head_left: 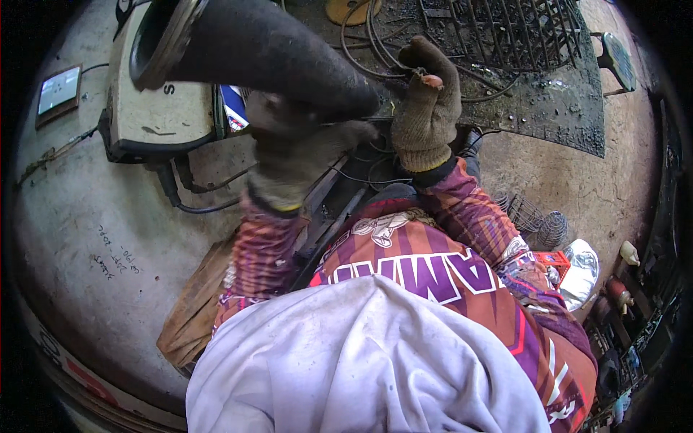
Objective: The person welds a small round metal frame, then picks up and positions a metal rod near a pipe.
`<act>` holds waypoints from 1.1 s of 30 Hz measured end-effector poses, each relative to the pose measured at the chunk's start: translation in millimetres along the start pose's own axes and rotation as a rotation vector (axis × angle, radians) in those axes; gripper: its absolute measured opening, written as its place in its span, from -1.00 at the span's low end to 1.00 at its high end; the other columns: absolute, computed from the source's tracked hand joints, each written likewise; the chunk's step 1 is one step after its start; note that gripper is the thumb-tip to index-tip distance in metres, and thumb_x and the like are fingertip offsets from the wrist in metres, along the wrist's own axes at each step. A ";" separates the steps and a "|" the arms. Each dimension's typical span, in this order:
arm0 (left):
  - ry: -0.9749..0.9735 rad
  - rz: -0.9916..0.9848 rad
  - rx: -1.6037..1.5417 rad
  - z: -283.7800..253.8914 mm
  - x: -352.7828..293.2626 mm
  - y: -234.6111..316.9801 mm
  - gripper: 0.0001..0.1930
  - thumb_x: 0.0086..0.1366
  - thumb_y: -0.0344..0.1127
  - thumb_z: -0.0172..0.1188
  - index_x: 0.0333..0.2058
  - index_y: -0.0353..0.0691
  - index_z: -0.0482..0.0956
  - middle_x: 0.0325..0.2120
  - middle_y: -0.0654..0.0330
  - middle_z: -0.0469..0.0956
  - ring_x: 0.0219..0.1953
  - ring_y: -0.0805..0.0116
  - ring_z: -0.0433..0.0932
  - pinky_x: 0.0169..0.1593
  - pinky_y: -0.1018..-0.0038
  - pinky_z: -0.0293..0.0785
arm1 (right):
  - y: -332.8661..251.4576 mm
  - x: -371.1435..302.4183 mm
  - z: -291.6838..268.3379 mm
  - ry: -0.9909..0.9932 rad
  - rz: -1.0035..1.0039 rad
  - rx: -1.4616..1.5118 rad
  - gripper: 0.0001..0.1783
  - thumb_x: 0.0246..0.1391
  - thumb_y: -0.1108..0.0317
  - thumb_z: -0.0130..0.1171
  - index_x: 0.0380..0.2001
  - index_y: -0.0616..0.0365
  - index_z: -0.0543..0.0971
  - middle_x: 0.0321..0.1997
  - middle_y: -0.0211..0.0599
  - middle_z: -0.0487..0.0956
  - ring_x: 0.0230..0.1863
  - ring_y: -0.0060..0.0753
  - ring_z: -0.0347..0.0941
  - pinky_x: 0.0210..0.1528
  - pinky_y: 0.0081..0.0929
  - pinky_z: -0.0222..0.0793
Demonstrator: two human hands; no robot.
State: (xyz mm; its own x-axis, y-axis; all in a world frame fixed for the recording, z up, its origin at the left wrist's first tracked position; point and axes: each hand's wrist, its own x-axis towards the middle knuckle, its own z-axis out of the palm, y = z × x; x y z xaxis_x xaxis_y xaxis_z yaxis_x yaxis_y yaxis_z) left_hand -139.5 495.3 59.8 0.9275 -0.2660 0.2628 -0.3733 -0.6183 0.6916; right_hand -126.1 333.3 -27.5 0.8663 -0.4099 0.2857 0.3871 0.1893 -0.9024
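Note:
My left hand [299,155], in a worn knit glove, is smeared by motion beneath a large dark tapered tube [267,54]. Its fingers do not show clearly, nor whether it touches the tube. Over the near edge of the dark worktable [548,119] is my right hand [431,108], in a similar glove with one bare fingertip poking through. Its fingers are curled and pressed together next to a loop of thin metal wire [372,43]. Whatever they pinch is too small to make out.
A beige box-shaped machine [162,101] with thick black cables stands left of the table. Bent metal rods [512,32] form a rack at the table's far right. Wire coils [538,216], a red box [550,263] and a silvery sheet [580,274] lie on the floor at right.

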 end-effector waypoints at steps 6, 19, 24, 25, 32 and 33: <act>-0.345 -0.198 -0.430 -32.5 25.3 -11.2 -0.53 -0.02 -0.05 0.55 -0.17 -0.13 0.68 -0.19 0.16 0.67 -0.14 0.22 0.67 -0.02 0.36 0.60 | 0.2 8.6 2.0 -0.015 0.027 0.003 -0.36 0.34 -0.13 -0.03 0.15 0.25 0.46 0.00 -0.15 0.58 -0.05 -0.33 0.57 -0.03 -0.44 0.54; -0.382 -0.036 0.121 -22.3 10.1 -12.3 -0.43 0.29 0.01 0.27 0.19 -0.12 0.40 0.05 0.09 0.53 0.08 0.21 0.55 0.21 0.23 0.44 | -3.7 40.0 18.5 -0.235 0.152 0.018 -0.35 0.35 -0.13 -0.07 0.08 0.31 0.50 -0.16 -0.22 0.63 -0.15 -0.43 0.57 -0.07 -0.51 0.46; -0.305 0.014 0.102 -14.7 5.1 -16.1 -0.47 0.25 -0.04 0.33 0.13 -0.08 0.47 -0.01 0.13 0.57 0.04 0.18 0.57 0.19 0.23 0.44 | 3.9 54.6 24.4 -0.421 0.204 0.101 -0.28 0.37 -0.20 -0.17 0.09 0.31 0.50 -0.18 -0.19 0.65 -0.17 -0.43 0.58 -0.07 -0.52 0.46; -0.303 0.012 0.081 -15.7 6.7 -18.5 -0.48 0.24 -0.05 0.34 0.12 -0.08 0.48 -0.02 0.14 0.58 0.04 0.18 0.57 0.19 0.23 0.45 | 5.8 56.0 24.1 -0.418 0.199 0.094 -0.28 0.37 -0.20 -0.17 0.09 0.31 0.50 -0.18 -0.19 0.65 -0.17 -0.43 0.58 -0.07 -0.52 0.46; -0.172 -0.367 -0.578 4.7 -42.8 -56.1 -0.49 0.20 -0.11 0.39 0.08 -0.14 0.53 -0.06 0.11 0.60 0.00 0.20 0.59 0.15 0.28 0.48 | 0.2 67.3 26.2 -0.666 0.354 0.073 -0.27 0.36 -0.25 -0.24 0.10 0.22 0.52 -0.15 -0.14 0.64 -0.12 -0.36 0.58 -0.05 -0.45 0.47; -0.082 -0.537 -0.903 7.9 -39.9 -53.7 -0.48 0.20 -0.12 0.40 0.09 -0.17 0.52 -0.06 0.09 0.60 -0.01 0.21 0.60 0.14 0.30 0.48 | 0.0 65.6 27.1 -0.674 0.381 0.092 -0.25 0.36 -0.25 -0.25 0.10 0.23 0.52 -0.15 -0.13 0.64 -0.11 -0.34 0.59 -0.03 -0.44 0.47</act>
State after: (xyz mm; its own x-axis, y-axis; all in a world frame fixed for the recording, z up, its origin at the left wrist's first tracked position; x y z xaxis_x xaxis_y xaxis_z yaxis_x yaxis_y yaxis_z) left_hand -156.6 533.3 6.9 0.9494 -0.1909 -0.2494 0.2719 0.1020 0.9569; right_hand -60.7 330.6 0.0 0.9382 0.3235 0.1227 0.0237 0.2935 -0.9557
